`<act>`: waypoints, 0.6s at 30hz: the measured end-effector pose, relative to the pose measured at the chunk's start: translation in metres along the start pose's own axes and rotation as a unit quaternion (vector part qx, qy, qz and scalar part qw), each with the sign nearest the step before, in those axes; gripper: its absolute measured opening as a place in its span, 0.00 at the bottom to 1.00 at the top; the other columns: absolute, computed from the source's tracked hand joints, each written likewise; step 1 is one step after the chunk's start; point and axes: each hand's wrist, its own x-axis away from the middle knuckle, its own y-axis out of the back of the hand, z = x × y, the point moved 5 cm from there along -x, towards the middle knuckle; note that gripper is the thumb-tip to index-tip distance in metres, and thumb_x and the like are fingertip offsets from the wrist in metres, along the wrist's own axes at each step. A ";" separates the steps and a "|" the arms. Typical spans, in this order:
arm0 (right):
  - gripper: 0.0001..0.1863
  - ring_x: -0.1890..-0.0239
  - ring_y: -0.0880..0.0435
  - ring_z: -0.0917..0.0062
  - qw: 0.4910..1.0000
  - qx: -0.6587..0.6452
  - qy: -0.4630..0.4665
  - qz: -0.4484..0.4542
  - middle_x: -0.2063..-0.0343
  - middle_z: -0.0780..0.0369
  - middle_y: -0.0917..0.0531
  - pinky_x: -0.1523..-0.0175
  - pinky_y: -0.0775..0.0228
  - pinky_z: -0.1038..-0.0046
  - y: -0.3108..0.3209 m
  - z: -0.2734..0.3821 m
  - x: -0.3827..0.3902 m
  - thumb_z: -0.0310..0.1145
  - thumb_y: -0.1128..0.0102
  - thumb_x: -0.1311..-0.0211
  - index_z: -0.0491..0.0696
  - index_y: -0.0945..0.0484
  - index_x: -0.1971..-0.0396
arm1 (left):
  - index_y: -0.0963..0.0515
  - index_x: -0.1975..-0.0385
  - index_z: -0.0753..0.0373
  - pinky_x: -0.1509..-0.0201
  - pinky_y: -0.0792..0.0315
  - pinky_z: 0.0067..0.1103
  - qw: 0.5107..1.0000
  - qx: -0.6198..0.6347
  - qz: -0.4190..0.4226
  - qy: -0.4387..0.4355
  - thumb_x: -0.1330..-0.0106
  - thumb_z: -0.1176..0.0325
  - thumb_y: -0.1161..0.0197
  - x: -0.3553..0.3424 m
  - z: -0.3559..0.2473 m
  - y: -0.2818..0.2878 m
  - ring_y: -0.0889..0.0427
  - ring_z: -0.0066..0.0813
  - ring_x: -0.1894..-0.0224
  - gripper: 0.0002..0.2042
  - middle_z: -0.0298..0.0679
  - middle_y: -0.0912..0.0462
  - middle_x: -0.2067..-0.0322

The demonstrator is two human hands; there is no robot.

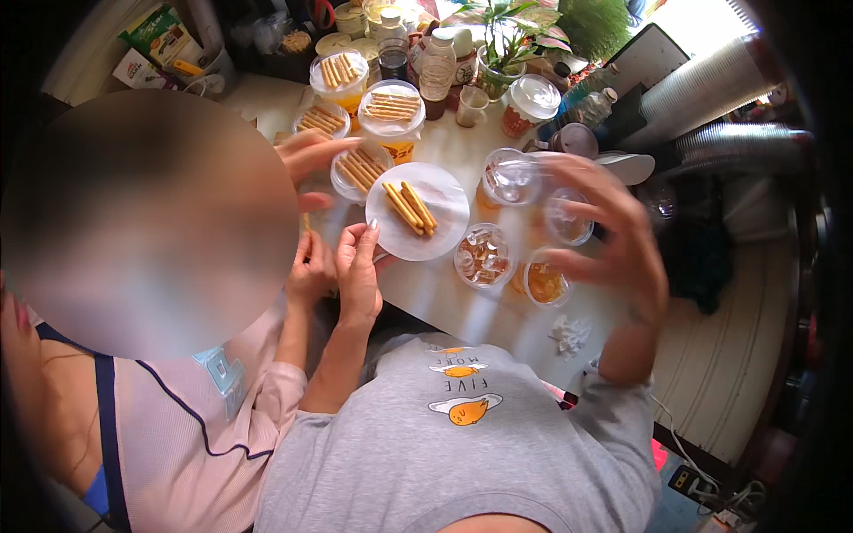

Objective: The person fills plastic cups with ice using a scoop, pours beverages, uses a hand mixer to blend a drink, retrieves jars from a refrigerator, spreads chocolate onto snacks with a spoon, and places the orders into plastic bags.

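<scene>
My left hand [360, 266] pinches the near edge of a round, translucent white disc like a cup lid [446, 226], held level over the table. Several golden biscuit sticks [410, 209] lie on the disc. My right hand [613, 226], blurred by motion, hovers with fingers apart over the cups at the right. Near it stand a clear cup [569, 218] partly behind its fingers, a cup of iced amber drink [484, 256], a cup with orange-yellow contents [548, 282] and another iced cup [511, 178]. Whether its fingertips touch a cup I cannot tell.
A person sits at my left, their hands [311, 266] close to mine. Several lidded cups topped with biscuit sticks [391, 107] stand ahead. Behind are bottles [437, 71], a plant [506, 44] and a white-lidded paper cup [531, 102]. Stacked clear cups [702, 89] lie at right; crumpled tissue [569, 336] lies nearer.
</scene>
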 end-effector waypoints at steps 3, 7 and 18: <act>0.35 0.50 0.28 0.60 0.991 0.068 0.075 0.090 0.48 0.53 0.33 0.49 0.32 0.67 -0.069 0.011 -0.059 0.33 0.36 0.62 0.55 0.33 0.46 | 0.34 0.63 0.60 0.66 0.25 0.19 1.000 0.003 0.010 0.001 0.37 0.65 0.47 -0.003 0.002 -0.001 0.23 0.21 0.69 0.08 0.34 0.24 0.69; 0.39 0.52 0.27 0.61 0.962 0.140 0.066 0.225 0.46 0.53 0.36 0.51 0.31 0.65 -0.111 -0.003 -0.098 0.37 0.34 0.62 0.63 0.37 0.43 | 0.33 0.65 0.61 0.65 0.25 0.20 1.000 0.006 0.015 0.025 0.38 0.66 0.46 -0.002 0.003 -0.008 0.24 0.20 0.68 0.07 0.34 0.26 0.69; 0.42 0.51 0.27 0.60 0.930 0.171 0.005 0.325 0.46 0.52 0.38 0.51 0.30 0.66 -0.127 -0.005 -0.086 0.30 0.32 0.64 0.59 0.40 0.43 | 0.33 0.66 0.62 0.61 0.26 0.21 0.999 0.044 0.007 0.022 0.38 0.67 0.45 -0.005 0.012 -0.005 0.25 0.20 0.66 0.07 0.34 0.28 0.68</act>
